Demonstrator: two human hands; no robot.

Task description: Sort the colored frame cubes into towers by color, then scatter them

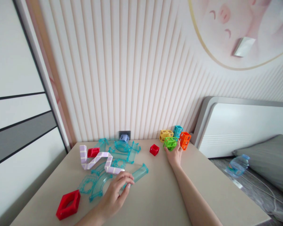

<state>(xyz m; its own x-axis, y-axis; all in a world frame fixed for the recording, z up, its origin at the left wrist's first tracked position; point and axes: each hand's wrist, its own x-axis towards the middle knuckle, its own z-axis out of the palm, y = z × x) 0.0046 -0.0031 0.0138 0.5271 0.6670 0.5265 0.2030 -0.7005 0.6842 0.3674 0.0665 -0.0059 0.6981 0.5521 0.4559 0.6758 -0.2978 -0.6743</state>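
My right hand [175,155] reaches to the back right of the table, thumb and fingers on either side of a green open-frame cube block [170,143]. Nearer the front, my left hand [116,191] has its fingers curled over the near end of a straight, clear teal track piece [140,173], which lies slanted on the table. The end of a folded lilac jointed strip [106,157] lies just beyond the left knuckles. Close to my right hand stand yellow [166,135], blue [178,131] and orange [185,140] frame blocks. A red cube [154,150] sits to their left.
Several teal track parts [121,155] spread over the left half of the table [162,194]. A red square ring piece [68,204] lies front left; another red piece [93,152] is behind the strip. The ribbed wall [132,78] bounds the back, a headboard [245,125] the right.
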